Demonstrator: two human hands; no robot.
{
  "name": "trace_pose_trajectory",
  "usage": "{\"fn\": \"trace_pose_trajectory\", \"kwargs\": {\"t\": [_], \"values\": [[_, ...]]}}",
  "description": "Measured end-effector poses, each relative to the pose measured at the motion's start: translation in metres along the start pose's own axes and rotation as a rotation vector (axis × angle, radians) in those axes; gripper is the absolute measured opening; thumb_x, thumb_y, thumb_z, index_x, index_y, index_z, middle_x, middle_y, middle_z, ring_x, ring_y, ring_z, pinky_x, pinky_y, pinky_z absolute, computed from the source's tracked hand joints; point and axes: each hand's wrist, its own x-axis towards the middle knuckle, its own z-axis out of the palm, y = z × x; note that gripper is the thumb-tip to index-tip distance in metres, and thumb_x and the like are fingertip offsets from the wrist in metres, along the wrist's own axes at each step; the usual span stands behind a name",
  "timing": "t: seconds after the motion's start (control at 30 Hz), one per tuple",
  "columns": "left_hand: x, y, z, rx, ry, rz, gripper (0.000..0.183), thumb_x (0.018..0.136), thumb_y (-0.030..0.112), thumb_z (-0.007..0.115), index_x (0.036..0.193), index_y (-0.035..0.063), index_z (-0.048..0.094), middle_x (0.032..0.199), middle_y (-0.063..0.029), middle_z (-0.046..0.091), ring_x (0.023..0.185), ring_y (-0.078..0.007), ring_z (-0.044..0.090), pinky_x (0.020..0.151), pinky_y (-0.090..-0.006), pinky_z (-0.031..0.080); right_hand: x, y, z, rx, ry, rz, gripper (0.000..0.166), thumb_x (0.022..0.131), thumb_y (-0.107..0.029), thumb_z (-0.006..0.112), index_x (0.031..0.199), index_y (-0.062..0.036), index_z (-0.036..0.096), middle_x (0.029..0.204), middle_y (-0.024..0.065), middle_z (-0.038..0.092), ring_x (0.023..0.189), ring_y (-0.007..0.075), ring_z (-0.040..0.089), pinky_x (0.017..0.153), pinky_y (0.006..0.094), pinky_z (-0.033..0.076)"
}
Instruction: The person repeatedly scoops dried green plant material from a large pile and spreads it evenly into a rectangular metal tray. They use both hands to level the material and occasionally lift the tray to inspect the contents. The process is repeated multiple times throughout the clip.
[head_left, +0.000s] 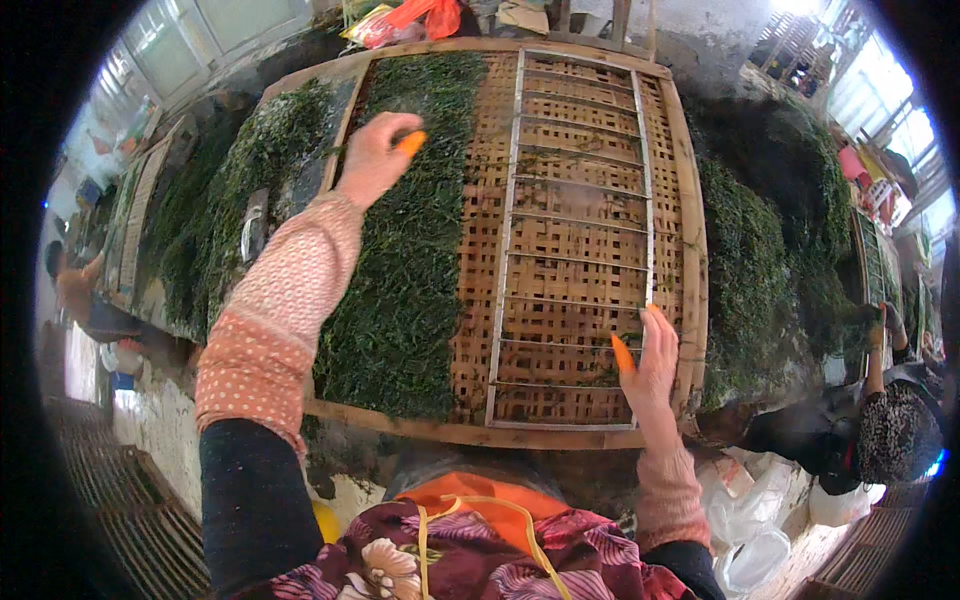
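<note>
My left hand is over the far part of a band of dark green, stringy plant strands, its fingers curled and an orange cover on the thumb. Whether it pinches any strands is hidden. My right hand is at the near right side of a pale ladder-like frame with thin crossbars. Orange covers show on its thumb and a fingertip, which are apart, and its fingers lie over the side rail. The frame lies flat on a woven bamboo lattice panel, just right of the green band.
A wooden border edges the panel. Heaps of green strands lie left and right. A metal object rests at the left. Co-workers are at both sides. Plastic bags hang below right; a red bag sits behind.
</note>
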Motion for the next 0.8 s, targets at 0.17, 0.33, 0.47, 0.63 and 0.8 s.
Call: {"fn": "trace_pose_trajectory", "kwargs": {"t": [0.17, 0.33, 0.47, 0.63, 0.8], "values": [[0.058, 0.006, 0.102, -0.695, -0.092, -0.435, 0.048, 0.094, 0.015, 0.064, 0.139, 0.0019, 0.053, 0.133, -0.0132, 0.063, 0.101, -0.0186, 0.064, 0.074, -0.0294, 0.053, 0.052, 0.019, 0.055, -0.167, -0.057, 0.062, 0.073, 0.087, -0.034, 0.076, 0.145, -0.0052, 0.04, 0.145, 0.0175, 0.041, 0.134, 0.0368, 0.039, 0.111, 0.0524, 0.029], [0.111, -0.006, 0.185, -0.331, -0.207, -0.636, 0.047, 0.094, 0.027, 0.064, 0.133, 0.0025, 0.053, 0.13, -0.0145, 0.062, 0.107, -0.0231, 0.063, 0.073, -0.0332, 0.053, 0.058, 0.028, 0.069, -0.233, -0.221, 0.083, 0.081, 0.083, -0.035, 0.079, 0.148, -0.0119, 0.037, 0.146, 0.0134, 0.041, 0.134, 0.0363, 0.039, 0.114, 0.0551, 0.025], [0.125, -0.015, 0.205, 0.143, -0.377, -0.459, 0.043, 0.089, 0.039, 0.07, 0.103, -0.0011, 0.06, 0.094, -0.018, 0.067, 0.087, -0.0314, 0.065, 0.073, -0.0433, 0.05, 0.056, 0.028, 0.068, -0.246, -0.233, 0.092, 0.081, 0.08, -0.035, 0.081, 0.145, -0.012, 0.039, 0.145, 0.0121, 0.042, 0.133, 0.0356, 0.04, 0.115, 0.0548, 0.025], [0.125, -0.033, 0.163, -0.212, -0.561, -0.531, 0.024, 0.092, 0.028, 0.069, 0.1, 0.0058, 0.066, 0.077, -0.0066, 0.06, 0.065, -0.0131, 0.056, 0.049, -0.0307, 0.042, 0.061, 0.026, 0.067, -0.215, -0.232, 0.084, 0.078, 0.081, -0.038, 0.08, 0.143, -0.0107, 0.041, 0.141, 0.0107, 0.044, 0.131, 0.0336, 0.041, 0.113, 0.0543, 0.027], [0.135, -0.08, 0.071, -1.081, 0.001, -0.514, 0.017, 0.095, 0.012, 0.059, 0.11, 0.0036, 0.062, 0.088, -0.0033, 0.058, 0.052, -0.0056, 0.043, 0.042, -0.0194, 0.032, 0.062, 0.024, 0.065, -0.223, -0.239, 0.099, 0.074, 0.083, -0.039, 0.077, 0.141, -0.0098, 0.043, 0.14, 0.0095, 0.046, 0.132, 0.0332, 0.041, 0.113, 0.0534, 0.026]]}}
